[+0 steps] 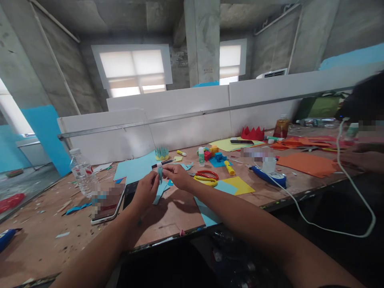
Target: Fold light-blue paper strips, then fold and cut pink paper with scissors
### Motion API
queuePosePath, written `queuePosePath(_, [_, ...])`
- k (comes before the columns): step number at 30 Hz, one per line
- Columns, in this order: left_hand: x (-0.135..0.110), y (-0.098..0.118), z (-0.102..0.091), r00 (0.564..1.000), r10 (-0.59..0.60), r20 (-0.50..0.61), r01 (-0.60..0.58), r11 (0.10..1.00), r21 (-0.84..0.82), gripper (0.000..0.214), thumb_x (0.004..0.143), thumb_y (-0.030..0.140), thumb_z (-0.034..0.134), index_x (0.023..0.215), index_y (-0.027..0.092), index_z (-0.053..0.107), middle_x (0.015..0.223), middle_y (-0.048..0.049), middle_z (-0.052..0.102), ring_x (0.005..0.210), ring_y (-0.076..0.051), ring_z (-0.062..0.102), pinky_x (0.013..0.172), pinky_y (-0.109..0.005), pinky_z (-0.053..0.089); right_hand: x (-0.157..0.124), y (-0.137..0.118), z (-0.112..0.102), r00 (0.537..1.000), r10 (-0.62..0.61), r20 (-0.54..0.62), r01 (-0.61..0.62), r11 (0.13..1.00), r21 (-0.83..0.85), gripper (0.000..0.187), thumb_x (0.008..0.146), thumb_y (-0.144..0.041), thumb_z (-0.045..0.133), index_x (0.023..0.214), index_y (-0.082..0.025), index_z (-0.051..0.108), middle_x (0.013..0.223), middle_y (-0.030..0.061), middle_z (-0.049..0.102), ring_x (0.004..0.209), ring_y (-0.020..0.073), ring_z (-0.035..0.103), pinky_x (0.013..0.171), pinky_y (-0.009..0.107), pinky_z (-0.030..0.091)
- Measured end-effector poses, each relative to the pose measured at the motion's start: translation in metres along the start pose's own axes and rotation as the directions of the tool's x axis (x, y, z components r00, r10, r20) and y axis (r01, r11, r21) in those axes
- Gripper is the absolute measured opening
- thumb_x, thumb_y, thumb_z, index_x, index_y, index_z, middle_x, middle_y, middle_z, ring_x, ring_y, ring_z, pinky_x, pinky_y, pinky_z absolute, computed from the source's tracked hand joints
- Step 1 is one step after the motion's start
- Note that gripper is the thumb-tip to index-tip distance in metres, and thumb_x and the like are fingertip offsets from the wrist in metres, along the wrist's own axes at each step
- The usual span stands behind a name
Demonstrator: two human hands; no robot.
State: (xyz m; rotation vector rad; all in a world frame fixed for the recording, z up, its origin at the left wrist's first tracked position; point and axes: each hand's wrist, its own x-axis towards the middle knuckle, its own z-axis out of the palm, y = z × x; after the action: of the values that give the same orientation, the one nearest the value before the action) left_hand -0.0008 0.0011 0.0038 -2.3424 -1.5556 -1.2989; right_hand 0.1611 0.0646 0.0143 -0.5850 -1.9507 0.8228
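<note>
My left hand [146, 191] and my right hand [177, 176] meet above the wooden table [45, 236], both pinched on a small strip of light blue paper [160, 173] held upright between the fingertips. A larger cut piece of blue paper [160, 193] lies or hangs just below the hands. A black marker [163, 163] lies just behind them. Red scissors [207, 174] and yellow scissors [206, 181] rest to the right of my right hand.
A water bottle [82, 173] and a phone [108, 205] sit at the left. Blue sheets [135, 168], yellow paper [238, 185], glue bottles [201, 157], a small blue paper crown [162, 153], a red crown [253, 133] and a power strip [269, 176] with a white cable lie around. Another person's arm [363, 158] works at the right over orange paper [306, 164].
</note>
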Motion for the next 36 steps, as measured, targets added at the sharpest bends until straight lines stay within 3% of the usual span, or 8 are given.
queuePosePath(4, [0.0010, -0.0032, 0.0023, 1.000, 0.014, 0.000, -0.014, 0.998, 0.061, 0.026, 0.098, 0.034, 0.040, 0.077, 0.023, 0.051, 0.067, 0.0021, 0.053, 0.061, -0.017, 0.050, 0.060, -0.029, 0.034, -0.0004, 0.0012, 0.0021, 0.998, 0.020, -0.056, -0.023, 0.999, -0.046, 0.023, 0.088, -0.032, 0.058, 0.095, -0.015, 0.071, 0.082, 0.0032, 0.068, 0.072, 0.0146, 0.061, 0.068, 0.025, 0.045])
queuePosePath(11, [0.0005, -0.0071, 0.0073, 0.998, 0.066, 0.017, -0.068, 0.982, 0.177, 0.017, 0.094, 0.025, 0.044, 0.079, 0.023, 0.051, 0.077, -0.0027, 0.059, 0.075, -0.021, 0.056, 0.068, -0.032, 0.039, 0.0008, 0.0035, 0.0044, 0.994, 0.059, -0.087, -0.068, 0.993, -0.095, 0.020, 0.084, -0.020, 0.058, 0.096, -0.016, 0.075, 0.072, 0.0017, 0.067, 0.063, 0.0141, 0.060, 0.061, 0.025, 0.044])
queuePosePath(14, [0.0003, -0.0073, 0.0076, 0.996, 0.085, 0.035, -0.090, 0.977, 0.196, 0.014, 0.093, 0.023, 0.045, 0.082, 0.023, 0.054, 0.082, -0.0041, 0.062, 0.080, -0.023, 0.058, 0.073, -0.034, 0.042, 0.0015, 0.0051, 0.0050, 0.993, 0.082, -0.090, -0.089, 0.993, -0.081, 0.024, 0.082, -0.015, 0.058, 0.099, -0.017, 0.076, 0.070, 0.0018, 0.068, 0.061, 0.0138, 0.059, 0.059, 0.024, 0.044])
queuePosePath(25, [0.0010, -0.0067, 0.0070, 0.999, 0.029, 0.022, -0.033, 0.978, 0.207, 0.021, 0.098, 0.025, 0.039, 0.083, 0.022, 0.054, 0.079, -0.0049, 0.061, 0.074, -0.022, 0.057, 0.068, -0.034, 0.040, 0.0025, 0.0049, 0.0073, 0.991, 0.089, -0.097, -0.093, 0.995, -0.036, 0.025, 0.077, -0.014, 0.064, 0.099, -0.018, 0.076, 0.079, 0.0024, 0.072, 0.068, 0.0152, 0.062, 0.066, 0.026, 0.049])
queuePosePath(34, [0.0021, -0.0081, 0.0093, 1.000, 0.013, 0.024, -0.019, 0.972, 0.235, 0.016, 0.096, 0.027, 0.045, 0.099, 0.021, 0.060, 0.093, -0.0074, 0.067, 0.088, -0.023, 0.061, 0.078, -0.035, 0.045, 0.0050, 0.0073, 0.0079, 0.995, 0.055, -0.088, -0.046, 0.995, 0.094, 0.030, 0.074, -0.011, 0.057, 0.096, -0.018, 0.076, 0.098, 0.0062, 0.075, 0.088, 0.0199, 0.068, 0.076, 0.031, 0.053])
queuePosePath(36, [0.0022, -0.0092, 0.0101, 1.000, 0.006, 0.020, -0.011, 0.973, 0.230, 0.016, 0.095, 0.027, 0.046, 0.098, 0.020, 0.061, 0.091, -0.0077, 0.067, 0.086, -0.024, 0.061, 0.077, -0.036, 0.045, 0.0056, 0.0081, 0.0074, 0.994, 0.063, -0.085, -0.052, 0.991, 0.124, 0.031, 0.072, -0.010, 0.054, 0.094, -0.017, 0.075, 0.097, 0.0059, 0.075, 0.085, 0.0193, 0.069, 0.075, 0.031, 0.054])
